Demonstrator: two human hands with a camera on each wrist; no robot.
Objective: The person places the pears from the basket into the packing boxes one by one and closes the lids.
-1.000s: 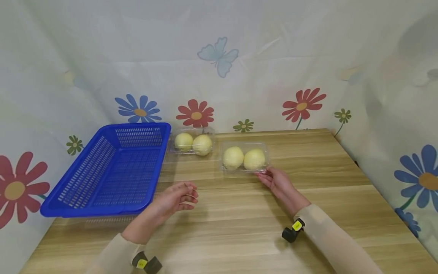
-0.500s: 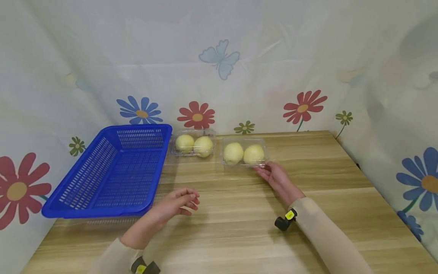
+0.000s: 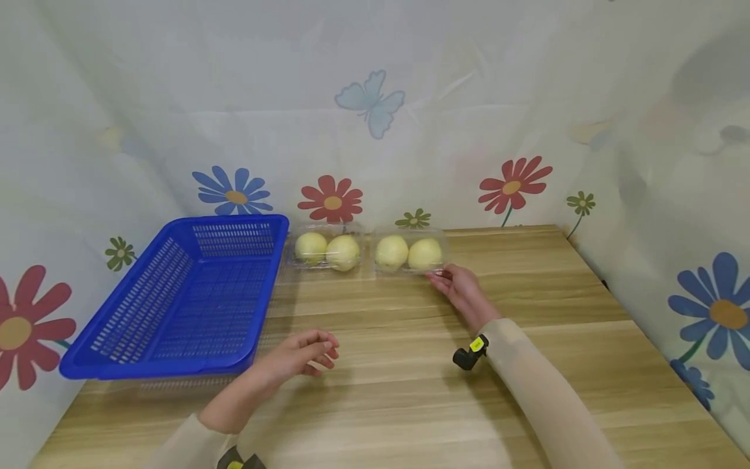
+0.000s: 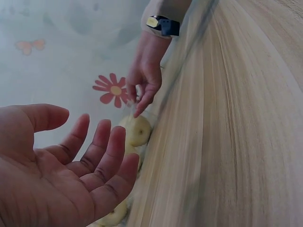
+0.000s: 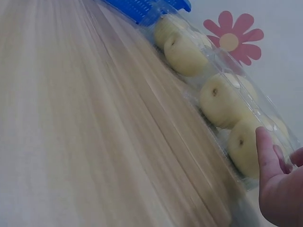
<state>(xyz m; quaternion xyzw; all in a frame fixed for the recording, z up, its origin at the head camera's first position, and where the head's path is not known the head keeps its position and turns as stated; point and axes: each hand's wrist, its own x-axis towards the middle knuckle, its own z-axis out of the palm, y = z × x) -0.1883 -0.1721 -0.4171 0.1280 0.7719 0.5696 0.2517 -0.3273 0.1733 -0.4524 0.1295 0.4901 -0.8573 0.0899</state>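
Observation:
My right hand [image 3: 464, 292] pinches the near right corner of a clear plastic fruit box [image 3: 410, 267] at the back of the table. Two round pale yellow pears [image 3: 391, 252] sit inside that box. Just left of it stands a second clear box [image 3: 319, 262] with two similar pears [image 3: 342, 253]. In the right wrist view, my index finger [image 5: 267, 158] lies across the nearer box's end; the thumb is mostly hidden. My left hand [image 3: 293, 357] hovers over the table, palm turned inward, fingers loosely bent and holding nothing, as the left wrist view also shows [image 4: 66, 184].
A blue slotted plastic basket [image 3: 266, 312] stands on the left of the wood-grain table [image 3: 398, 391], beside the second box. A pale cloth wall [image 3: 457, 130] printed with flowers closes off the back and sides.
My right hand has moved the nearer box back and slightly left, so that it now stands nearly in line with the other box. The left hand has stayed nearly in place.

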